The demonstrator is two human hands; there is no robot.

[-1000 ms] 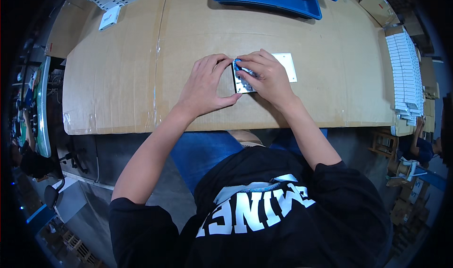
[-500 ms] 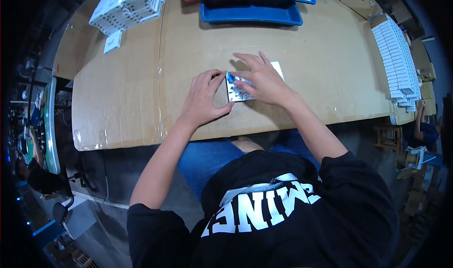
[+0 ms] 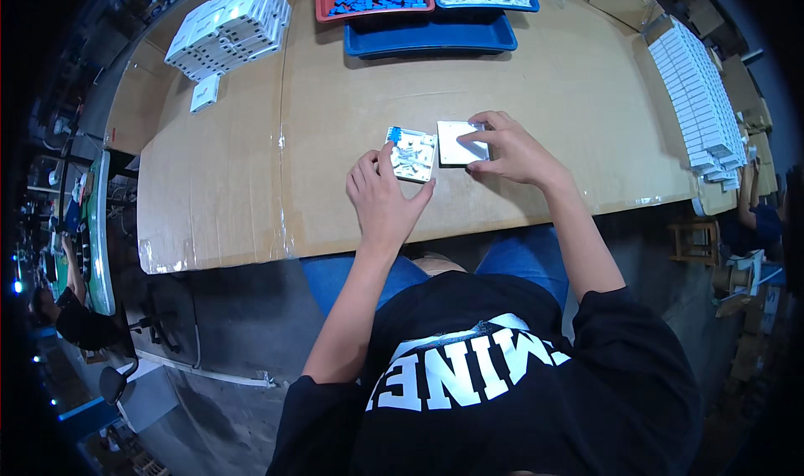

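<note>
A shallow white square box (image 3: 423,174) lies open on the cardboard-covered table, with small white and grey pieces in it. One blue plastic piece (image 3: 394,135) sits at its far left corner. My left hand (image 3: 381,195) holds the box at its near left, index finger by the blue piece and thumb at the near edge. Just to the right is a flat white square lid (image 3: 452,148), beside the box and apart from it. My right hand (image 3: 515,151) grips the lid from its right side, fingers and thumb spread over its far and near edges.
At the far side stand a red tray (image 3: 327,11) of blue pieces, a blue tray (image 3: 528,7) of white sticks and another blue tray (image 3: 431,49). White boxes are stacked at left (image 3: 226,32) and right (image 3: 695,99). A single white box (image 3: 204,94) lies near the left stack.
My right hand has left the box's inside and moved right onto the lid. The lid now shows beside the box. My left hand has shifted right and closed on the box.
</note>
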